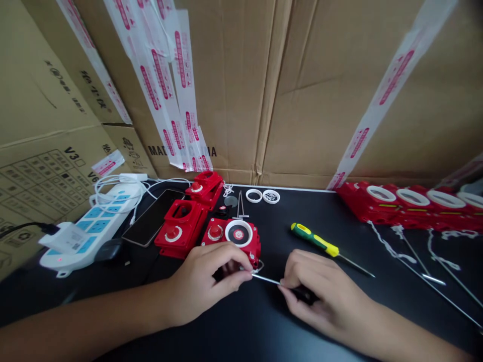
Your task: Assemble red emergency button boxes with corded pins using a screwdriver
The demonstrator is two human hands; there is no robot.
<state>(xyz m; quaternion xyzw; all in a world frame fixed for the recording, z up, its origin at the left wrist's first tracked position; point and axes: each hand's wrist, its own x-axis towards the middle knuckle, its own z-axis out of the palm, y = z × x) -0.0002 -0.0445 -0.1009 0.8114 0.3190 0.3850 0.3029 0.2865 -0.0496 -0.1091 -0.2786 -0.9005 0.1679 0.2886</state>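
Observation:
A thin metal rod (266, 278) spans the gap between my hands, above the table front. My left hand (211, 281) is closed, its thumb and forefinger pinching the rod's left end. My right hand (320, 291) is closed around the other end; something dark shows under its fingers, too hidden to name. Just beyond my left hand lies a red housing (236, 250) with a white ring (239, 234) around a black disc and a red knob (215, 231). A bit of white cord (258, 267) hangs by its near corner.
Open red housings (177, 246) stand left, beside a phone (151, 216) and a white power strip (88, 226). Behind are loose white rings (270, 196) and metal pins (240, 203). A yellow-green screwdriver (315, 239) lies right, near several red housings (377, 208) with cords and rods. Cardboard (320, 125) walls the back.

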